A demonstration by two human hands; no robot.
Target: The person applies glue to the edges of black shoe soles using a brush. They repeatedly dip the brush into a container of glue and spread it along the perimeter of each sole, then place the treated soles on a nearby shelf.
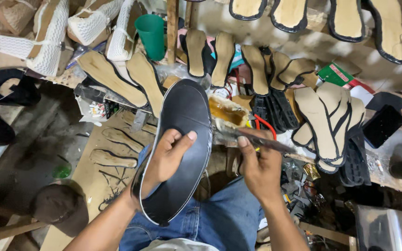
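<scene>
My left hand [166, 158] grips a long black shoe sole [182, 139], holding it tilted above my lap with the thumb across its dark face. My right hand [257, 162] holds a glue brush [268, 141] by its handle. The brush's bristle end reaches toward an open tin of amber glue [226, 111] just right of the sole's upper edge. My blue jeans [219, 218] show below both hands.
Tan insoles with black edging [329, 116] are stacked at right, more [117, 79] lie at left and hang along the back. A green cup [152, 35], white mesh shoe uppers [33, 42], a brown cap [61, 209] and cardboard [94, 172] on the floor surround me.
</scene>
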